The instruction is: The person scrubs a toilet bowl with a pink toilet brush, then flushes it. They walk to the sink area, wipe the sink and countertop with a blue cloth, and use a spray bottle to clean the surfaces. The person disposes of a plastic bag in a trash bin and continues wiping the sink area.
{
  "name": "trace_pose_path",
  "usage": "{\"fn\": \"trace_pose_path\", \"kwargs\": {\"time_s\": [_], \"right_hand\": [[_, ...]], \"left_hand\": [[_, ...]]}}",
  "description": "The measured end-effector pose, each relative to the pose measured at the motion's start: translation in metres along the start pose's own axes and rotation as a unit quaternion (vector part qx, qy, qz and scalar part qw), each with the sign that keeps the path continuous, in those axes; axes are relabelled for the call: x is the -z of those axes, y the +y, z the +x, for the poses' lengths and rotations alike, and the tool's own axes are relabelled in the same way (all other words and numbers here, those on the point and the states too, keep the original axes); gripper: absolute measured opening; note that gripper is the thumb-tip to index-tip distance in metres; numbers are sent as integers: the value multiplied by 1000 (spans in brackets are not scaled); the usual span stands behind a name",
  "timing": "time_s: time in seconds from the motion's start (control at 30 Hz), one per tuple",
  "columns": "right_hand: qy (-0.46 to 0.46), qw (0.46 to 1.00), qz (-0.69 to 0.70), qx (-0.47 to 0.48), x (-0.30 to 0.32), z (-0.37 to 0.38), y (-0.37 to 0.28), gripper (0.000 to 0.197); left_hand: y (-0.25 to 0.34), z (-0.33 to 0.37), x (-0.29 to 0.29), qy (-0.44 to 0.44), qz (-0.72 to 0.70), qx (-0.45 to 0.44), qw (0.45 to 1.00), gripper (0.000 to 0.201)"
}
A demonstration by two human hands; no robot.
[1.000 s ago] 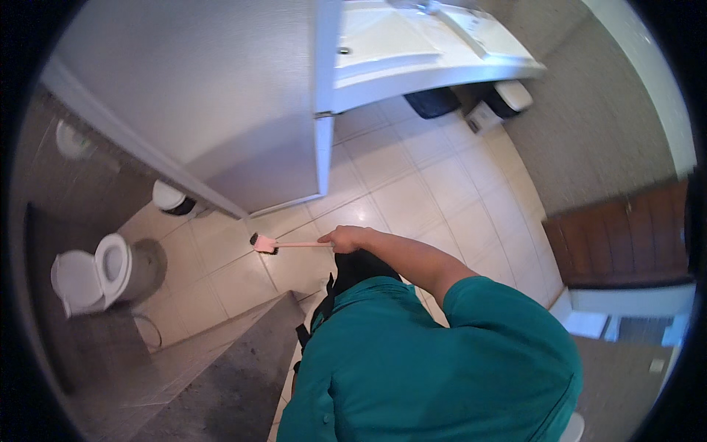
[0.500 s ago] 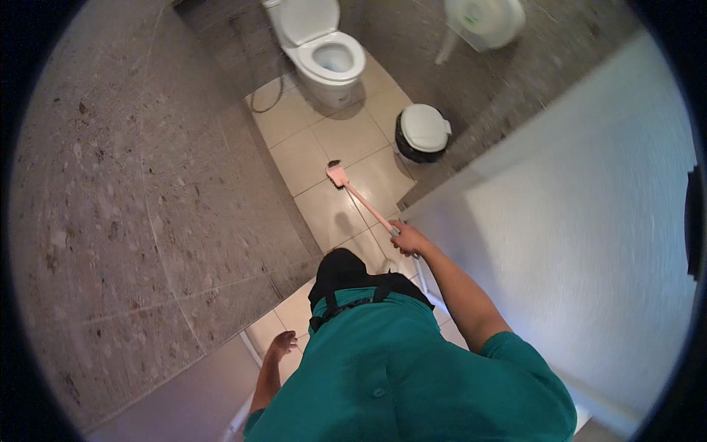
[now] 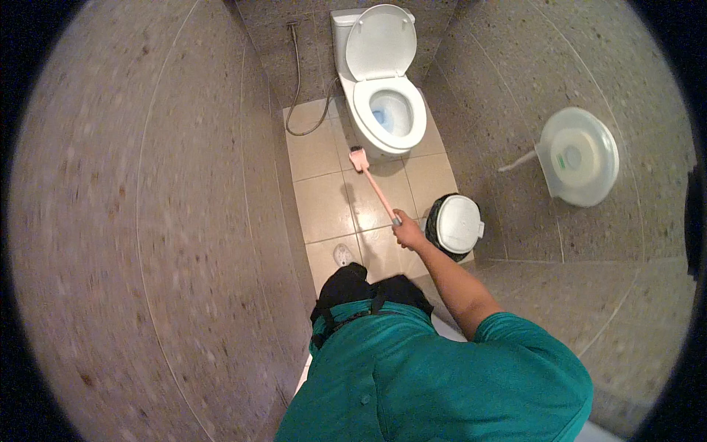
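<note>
The person in the green shirt (image 3: pixel 442 368) is in a small toilet room, with a stone wall on the left and one on the right. The right hand (image 3: pixel 409 230) has its fingers wrapped around the grip of a long pink brush (image 3: pixel 380 193). I can't see the left hand, so I can't tell if it is spread or pressed together.

The brush points away to the far side. Its head is just in front of the toilet (image 3: pixel 381 85), a bit to the left. It looks like it hangs over the tile floor (image 3: pixel 320 210), but I can't be sure it doesn't touch.

The brush is already in the hand, and the lid (image 3: pixel 381 43) is already up. The seat (image 3: pixel 418 114) is down. There is some blue in the bowl, but the brush head is outside it, and I see no rubbing.

To the right, just beside the hand, is a bin (image 3: pixel 457 225) with a white top and a black bag. A thin hose (image 3: pixel 297 74) hangs at the far left.
</note>
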State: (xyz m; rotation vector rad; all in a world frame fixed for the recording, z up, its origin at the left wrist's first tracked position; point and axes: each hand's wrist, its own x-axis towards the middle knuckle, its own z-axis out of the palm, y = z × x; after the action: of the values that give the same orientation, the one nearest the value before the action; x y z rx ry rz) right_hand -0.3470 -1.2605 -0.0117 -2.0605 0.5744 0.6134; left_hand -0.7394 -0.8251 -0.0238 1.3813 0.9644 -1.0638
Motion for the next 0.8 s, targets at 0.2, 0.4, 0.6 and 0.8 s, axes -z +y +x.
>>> {"fn": "trace_pose_path", "kwargs": {"time_s": [0.2, 0.4, 0.6, 0.8], "right_hand": [[70, 997, -20, 15, 101, 131, -55, 47], [30, 995, -92, -11, 163, 311, -61, 41], [-103, 979, -160, -69, 191, 452, -72, 43], [-83, 962, -255, 53, 183, 598, -85, 34]], "left_hand": [[143, 15, -5, 9, -22, 11, 1000, 50], [295, 64, -40, 25, -70, 41, 996, 54], [463, 110, -130, 101, -101, 61, 988, 65], [554, 217, -213, -15, 37, -19, 999, 83]]}}
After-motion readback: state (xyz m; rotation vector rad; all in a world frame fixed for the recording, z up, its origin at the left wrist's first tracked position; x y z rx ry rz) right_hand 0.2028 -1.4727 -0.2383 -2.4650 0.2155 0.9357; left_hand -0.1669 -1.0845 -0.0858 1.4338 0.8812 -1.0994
